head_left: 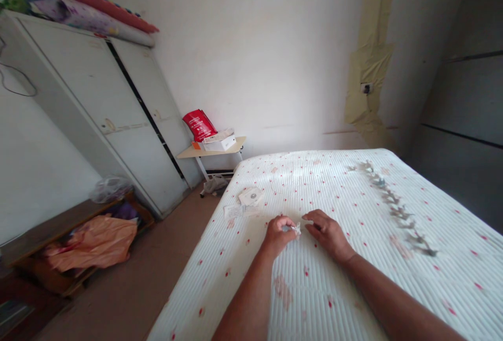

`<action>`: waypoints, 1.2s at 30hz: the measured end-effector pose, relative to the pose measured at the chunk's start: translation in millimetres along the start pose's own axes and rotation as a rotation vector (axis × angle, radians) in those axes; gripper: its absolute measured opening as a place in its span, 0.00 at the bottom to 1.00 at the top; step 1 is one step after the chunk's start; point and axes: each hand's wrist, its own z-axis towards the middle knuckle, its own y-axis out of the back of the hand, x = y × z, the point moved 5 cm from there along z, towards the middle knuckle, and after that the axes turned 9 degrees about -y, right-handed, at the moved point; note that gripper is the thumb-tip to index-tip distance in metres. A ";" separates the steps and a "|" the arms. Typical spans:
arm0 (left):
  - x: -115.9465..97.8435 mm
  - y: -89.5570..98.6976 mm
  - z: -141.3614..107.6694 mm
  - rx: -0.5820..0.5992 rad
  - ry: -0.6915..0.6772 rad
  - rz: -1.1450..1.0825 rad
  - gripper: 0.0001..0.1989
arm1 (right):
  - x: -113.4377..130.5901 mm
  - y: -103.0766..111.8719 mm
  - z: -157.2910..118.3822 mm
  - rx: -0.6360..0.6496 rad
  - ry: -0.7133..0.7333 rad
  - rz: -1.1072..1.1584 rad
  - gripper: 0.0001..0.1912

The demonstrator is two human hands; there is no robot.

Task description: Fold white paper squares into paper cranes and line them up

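My left hand (280, 232) pinches a small crumpled whitish piece (296, 228) between thumb and fingers, just over the bed. To its right, my right hand (324, 230) has its fingers apart, with nothing seen between them. Both are above the white quilted bed cover (314, 288) with red dots. A line of small grey-brown figures (393, 202) runs down the right side of the bed; their exact shape is blurred. Beyond my left hand lie a pale packet with a round mark (251, 196) and a printed paper slip (233, 211).
A small side table (186, 152) beyond the bed's left corner bears a red bag (199, 123) and a white box (220, 143). A grey cabinet (90, 84) stands at the left, near an orange cloth (96, 241) on a low wooden unit. A wall rises behind the bed.
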 end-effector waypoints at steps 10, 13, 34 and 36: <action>-7.9 -1.4 -2.2 0.076 -0.012 -0.014 0.01 | 5.4 -6.7 -0.7 0.059 -0.003 -0.122 0.11; -6.2 -2.8 -2.5 0.094 -0.006 -0.039 0.02 | 6.2 -8.5 -1.4 0.085 0.019 -0.146 0.11; -9.2 -2.7 -2.1 0.078 -0.061 -0.004 0.04 | 11.9 -8.1 -3.5 0.150 -0.073 -0.098 0.12; -11.1 -2.1 -2.0 0.074 -0.081 0.008 0.04 | 14.0 -6.1 -3.7 0.152 -0.083 -0.079 0.12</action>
